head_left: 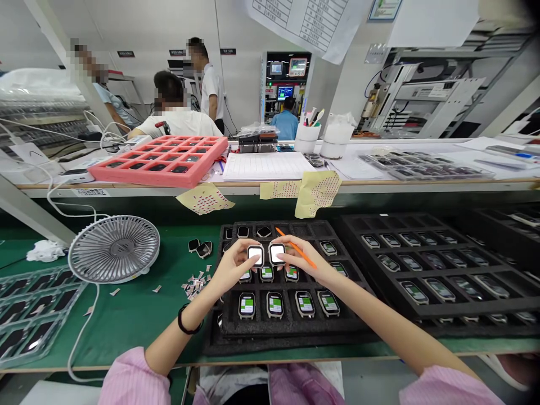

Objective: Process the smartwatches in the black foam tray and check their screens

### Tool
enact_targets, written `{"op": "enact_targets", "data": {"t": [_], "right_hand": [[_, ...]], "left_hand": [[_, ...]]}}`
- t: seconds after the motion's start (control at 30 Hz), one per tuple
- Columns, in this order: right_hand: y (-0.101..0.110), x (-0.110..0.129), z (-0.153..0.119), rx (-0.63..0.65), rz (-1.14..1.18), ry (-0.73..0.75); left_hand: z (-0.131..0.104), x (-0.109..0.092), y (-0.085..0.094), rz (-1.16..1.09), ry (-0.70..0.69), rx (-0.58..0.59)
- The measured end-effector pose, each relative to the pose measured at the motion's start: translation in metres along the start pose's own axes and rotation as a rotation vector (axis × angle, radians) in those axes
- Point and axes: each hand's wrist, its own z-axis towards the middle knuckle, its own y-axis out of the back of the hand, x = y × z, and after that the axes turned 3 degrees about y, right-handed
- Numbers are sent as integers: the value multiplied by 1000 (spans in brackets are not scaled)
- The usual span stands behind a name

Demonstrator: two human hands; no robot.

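Note:
My left hand (237,262) is closed on a smartwatch body (255,256) with a lit white screen, the thumb resting on its face. A second smartwatch body (277,254), also lit white, is held by my right hand (301,259), its thumb on the lower part of the screen. An orange pen-like stick (296,247) lies across the fingers of my right hand. Both hands are above a black foam tray (291,325). Strapless watches sit in its pockets, several showing green and white screens, such as the front one (275,304).
More foam trays of watches (415,306) stand at right. To the left are a round fan (120,247), two loose watches (204,249), small scattered tabs (196,286) and a clear blister tray (37,315). A pink foam tray (192,179) rests on the shelf. Other people sit and stand beyond.

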Motion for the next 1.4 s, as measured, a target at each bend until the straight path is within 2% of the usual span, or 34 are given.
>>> {"op": "enact_targets", "data": {"t": [0.2, 0.3, 0.53, 0.73, 0.9, 1.17, 1.27, 1.4], "right_hand": [[-5, 8, 1, -119, -109, 31], [-6, 8, 2, -135, -134, 44], [-4, 0, 4, -95, -84, 13], [2, -11, 6, -2, -71, 28], [3, -16, 7, 8, -76, 44], [-5, -5, 6, -122, -111, 2], [-5, -2, 4, -108, -92, 7], [-3, -4, 3, -51, -60, 8]], "left_hand": [[-3, -10, -1, 26, 35, -31], [-4, -11, -2, 28, 45, -35], [-4, -3, 1, 36, 11, 18], [-6, -6, 1, 43, 48, 101], [-3, -2, 1, -8, 21, 55], [-3, 0, 2, 46, 17, -45], [-3, -2, 1, 38, 19, -87], [-3, -4, 0, 29, 43, -75]]}}
